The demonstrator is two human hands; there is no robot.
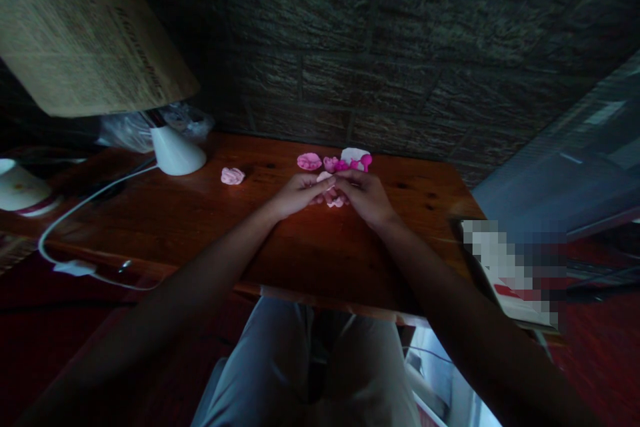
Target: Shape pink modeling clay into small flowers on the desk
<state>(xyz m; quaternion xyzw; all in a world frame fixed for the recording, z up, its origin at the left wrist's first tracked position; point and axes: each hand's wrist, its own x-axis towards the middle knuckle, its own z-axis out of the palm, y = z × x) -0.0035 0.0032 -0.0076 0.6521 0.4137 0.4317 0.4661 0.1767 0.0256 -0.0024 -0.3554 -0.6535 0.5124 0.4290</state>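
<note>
My left hand [299,195] and my right hand [364,195] meet over the table, their fingers closed on one pale pink piece of modelling clay [335,201]. Its edges show above and below my thumbs; the rest is hidden by the fingers. Just beyond my hands lie a pink round ruffled piece [309,161], a smaller pink lump [331,163] and several bright magenta pieces [355,164], beside a white scrap [354,153]. Off to the left sits a crumpled pale pink lump [233,176].
The wooden table [200,220] stands against a dark brick wall [320,47]. At left are a lamp with a white base [177,150] and newsprint shade [95,33], its white cable [75,213], a clear plastic bag [125,133] and a white cup [23,187]. A blurred-out item [510,273] lies at right.
</note>
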